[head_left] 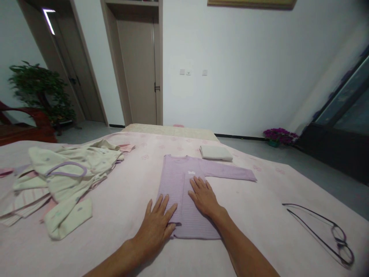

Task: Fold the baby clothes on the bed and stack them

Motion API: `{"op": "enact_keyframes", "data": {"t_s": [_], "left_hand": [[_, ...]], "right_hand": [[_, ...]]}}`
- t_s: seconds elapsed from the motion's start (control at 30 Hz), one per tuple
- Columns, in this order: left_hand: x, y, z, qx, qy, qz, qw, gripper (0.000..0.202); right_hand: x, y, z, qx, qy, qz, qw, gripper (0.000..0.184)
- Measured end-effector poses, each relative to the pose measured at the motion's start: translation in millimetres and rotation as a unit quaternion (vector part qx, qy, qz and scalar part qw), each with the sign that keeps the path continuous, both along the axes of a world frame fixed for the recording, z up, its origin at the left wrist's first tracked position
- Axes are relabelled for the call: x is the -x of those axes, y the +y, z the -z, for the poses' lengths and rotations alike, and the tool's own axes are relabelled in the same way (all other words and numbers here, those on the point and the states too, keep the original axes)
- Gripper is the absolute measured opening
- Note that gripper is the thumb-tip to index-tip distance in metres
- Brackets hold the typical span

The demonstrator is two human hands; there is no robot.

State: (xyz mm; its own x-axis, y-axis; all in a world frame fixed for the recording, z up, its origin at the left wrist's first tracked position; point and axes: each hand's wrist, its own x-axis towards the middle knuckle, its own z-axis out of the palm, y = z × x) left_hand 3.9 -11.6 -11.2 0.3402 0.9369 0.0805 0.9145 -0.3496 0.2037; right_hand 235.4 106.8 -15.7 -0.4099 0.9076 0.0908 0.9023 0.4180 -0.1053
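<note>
My left hand (pixel 154 227) and right hand (pixel 206 199), fingers (pixel 196 184) spread, touch the lavender top (pixel 192 219); at its nine o'clock lies a clothing heap (pixel 72 181), at one a folded cloth (pixel 215 152).

The light is soft and rather dim, spreading evenly over the white wall (pixel 245 77) with a cool, greenish-grey cast. The one strong glare is a white, L-shaped light strip (pixel 49 21) towards 10 o'clock, burnt out to pure white. Dark glass (pixel 353 111) at 3 o'clock gives little light, and its detail is murky. Faint, soft-edged shadows lie beside the hands (pixel 154 227) on the pale pink surface (pixel 121 238). Wide-angle distortion tilts the door frame (pixel 86 57) near 10 o'clock; the plant (pixel 40 88) at 9 o'clock looks slightly soft.
</note>
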Motion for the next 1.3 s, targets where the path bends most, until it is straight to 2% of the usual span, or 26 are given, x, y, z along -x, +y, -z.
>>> {"op": "enact_keyframes", "data": {"t_s": [0.17,0.47,0.67,0.77,0.97,1.13,1.2,1.3], "left_hand": [[-1.0,-1.2,-8.9,0.028,0.005,-0.003,1.0,0.055],[-2.6,-1.6,-6.9,0.021,-0.006,0.002,1.0,0.058],[1.1,1.8,11.2,-0.035,0.012,0.007,0.999,0.062],[2.2,2.3,18.6,-0.061,0.02,0.006,0.998,0.063],[0.0,0.7,15.9,-0.067,0.023,0.004,0.997,0.06],[-0.5,-0.4,11.9,-0.055,0.024,-0.002,0.998,0.059],[-0.6,-0.7,10.6,-0.049,0.025,-0.003,0.998,0.059],[-1.0,-0.8,9.3,-0.044,0.027,-0.004,0.999,0.057]], "right_hand": [[-1.8,1.7,0.2,-0.006,0.001,0.02,1.0,0.059],[16.4,6.9,-17.3,0.003,0.025,0.028,0.999,0.052],[33.9,8.0,-16.4,0.035,0.046,-0.126,0.99,0.057],[29.0,11.1,-10.3,0.036,0.041,-0.127,0.99,0.057],[-1.8,23.5,-1.6,-0.007,0.021,-0.083,0.996,0.057],[-51.0,42.1,1.2,-0.048,0.024,-0.036,0.998,0.049],[-78.8,53.4,2.0,-0.072,0.042,0.004,0.997,0.048],[-125.2,72.1,3.0,-0.112,0.053,0.113,0.986,0.048]]}}
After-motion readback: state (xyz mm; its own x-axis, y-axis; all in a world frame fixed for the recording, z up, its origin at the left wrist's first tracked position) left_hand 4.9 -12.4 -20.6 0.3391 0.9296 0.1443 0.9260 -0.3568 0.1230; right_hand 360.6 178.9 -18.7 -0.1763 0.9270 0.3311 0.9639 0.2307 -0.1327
